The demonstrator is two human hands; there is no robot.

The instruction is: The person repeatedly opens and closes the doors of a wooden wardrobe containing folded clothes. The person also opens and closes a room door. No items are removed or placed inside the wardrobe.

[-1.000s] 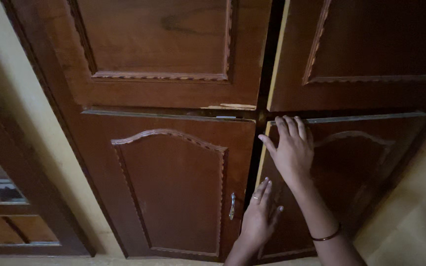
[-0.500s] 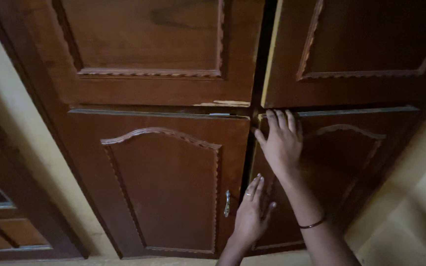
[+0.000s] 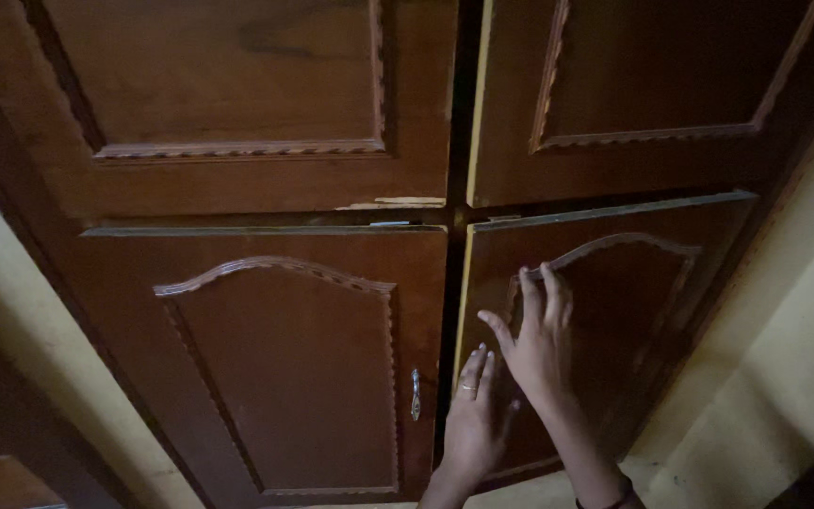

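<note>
Two bare hands are seen against the lower right door [image 3: 633,311] of a dark wooden cupboard, viewed from above in dim light. The right hand [image 3: 541,344] is raised with the palm toward the door panel, its fingers [image 3: 531,292] stretched upward and only slightly parted, the thumb spread out to the left; whether the palm is pressed flat or merely held close cannot be told in the gloom. The forearm rises from the bottom edge of the frame, a dark bangle [image 3: 614,497] being worn at the wrist. The left hand [image 3: 473,419] is placed lower, just beside the right, fingers extended and close together, a ring [image 3: 467,386] showing on one of them. It is laid over the inner edge of the door, next to the dark gap that separates it from the lower left door [image 3: 284,368]. A small metal handle [image 3: 415,394] is fixed near that gap.
</note>
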